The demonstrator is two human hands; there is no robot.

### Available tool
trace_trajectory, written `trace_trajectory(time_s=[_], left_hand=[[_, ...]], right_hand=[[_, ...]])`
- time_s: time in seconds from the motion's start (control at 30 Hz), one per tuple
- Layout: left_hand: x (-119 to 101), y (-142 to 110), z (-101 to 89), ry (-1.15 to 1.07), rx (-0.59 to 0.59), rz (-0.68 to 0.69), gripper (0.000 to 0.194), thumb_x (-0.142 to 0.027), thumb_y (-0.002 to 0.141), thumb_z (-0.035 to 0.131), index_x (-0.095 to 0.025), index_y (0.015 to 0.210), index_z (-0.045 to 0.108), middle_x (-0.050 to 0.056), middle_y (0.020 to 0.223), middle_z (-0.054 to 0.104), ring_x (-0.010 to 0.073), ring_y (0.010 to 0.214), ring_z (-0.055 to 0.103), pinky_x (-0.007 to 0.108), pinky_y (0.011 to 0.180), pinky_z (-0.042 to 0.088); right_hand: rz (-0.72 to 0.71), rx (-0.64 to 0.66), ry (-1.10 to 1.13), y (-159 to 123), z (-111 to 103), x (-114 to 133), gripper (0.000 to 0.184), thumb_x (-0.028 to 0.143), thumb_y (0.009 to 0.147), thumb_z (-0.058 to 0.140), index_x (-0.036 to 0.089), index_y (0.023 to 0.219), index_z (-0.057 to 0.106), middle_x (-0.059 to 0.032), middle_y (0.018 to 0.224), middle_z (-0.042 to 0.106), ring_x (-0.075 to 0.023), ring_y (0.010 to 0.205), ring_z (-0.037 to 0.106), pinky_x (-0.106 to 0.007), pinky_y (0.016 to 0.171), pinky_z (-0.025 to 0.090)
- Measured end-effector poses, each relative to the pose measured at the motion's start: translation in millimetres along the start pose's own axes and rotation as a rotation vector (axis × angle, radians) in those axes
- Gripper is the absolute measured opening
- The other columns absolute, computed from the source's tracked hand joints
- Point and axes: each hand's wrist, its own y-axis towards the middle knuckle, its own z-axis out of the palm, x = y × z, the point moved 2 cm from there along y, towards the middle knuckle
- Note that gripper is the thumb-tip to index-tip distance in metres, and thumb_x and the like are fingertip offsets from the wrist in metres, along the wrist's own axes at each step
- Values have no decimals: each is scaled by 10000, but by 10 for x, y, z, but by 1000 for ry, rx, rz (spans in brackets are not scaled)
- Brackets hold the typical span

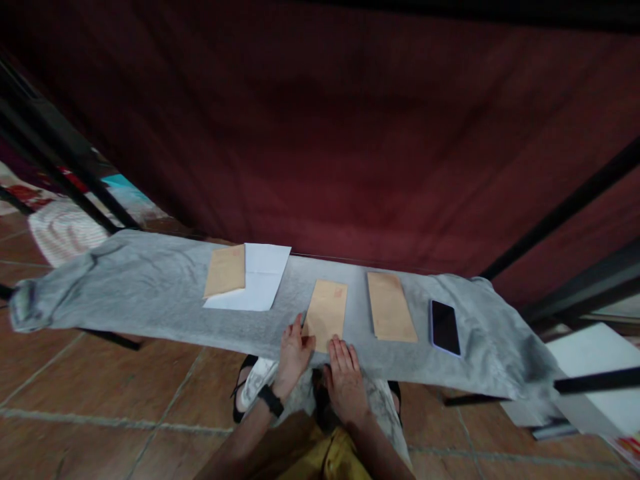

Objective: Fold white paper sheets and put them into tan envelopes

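A brown paper envelope (325, 310) with a small reddish print near its top right corner lies flat before me on the grey cloth. At its lower left edge is my left hand (295, 353), fingers stretched forward and thumb apart. My right hand (345, 377) rests with fingers extended over the envelope's lower right corner. To the right lies a pile of brown envelopes (391, 307); how many it holds I cannot tell. On the left, another brown envelope (226, 272) overlaps a creased white sheet of paper (265, 277).
A phone (445, 327) with a dark screen lies right of the envelopes. The grey cloth (150, 287) covers a narrow bench-like surface. Behind it hangs a dark red curtain (325, 153). Black bars (565, 207) stand at both ends, and a white box (595, 373) is at lower right.
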Motion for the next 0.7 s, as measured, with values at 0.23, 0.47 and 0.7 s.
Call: trace_trajectory(time_s=[0.23,0.47,0.7], left_hand=[[-326,-5,-50,-510,102,-147,526,-288,798,582,-140,1303,573,21,849,675,198,777,652,339,744,536],[-860,-209,-91,-563,145,-40,603,-513,922,572,-209,1438,506,98,1246,666,226,1144,636,373,1011,494],[-571,-247,188,-731,326,-422,796,-576,785,718,-125,1405,504,174,1163,715,303,1055,700,424,908,560]], right_hand=[[92,-55,136,127,-141,46,508,262,1034,410,152,1528,460,-119,1534,526,-275,1406,490,-488,1171,386],[493,-195,756,418,-434,-137,433,400,1024,403,214,1330,646,-128,1338,665,-271,1245,615,-459,1085,468],[920,-325,1670,421,-441,-26,408,580,844,685,246,1077,701,-92,1147,754,-267,1027,708,-403,874,572]])
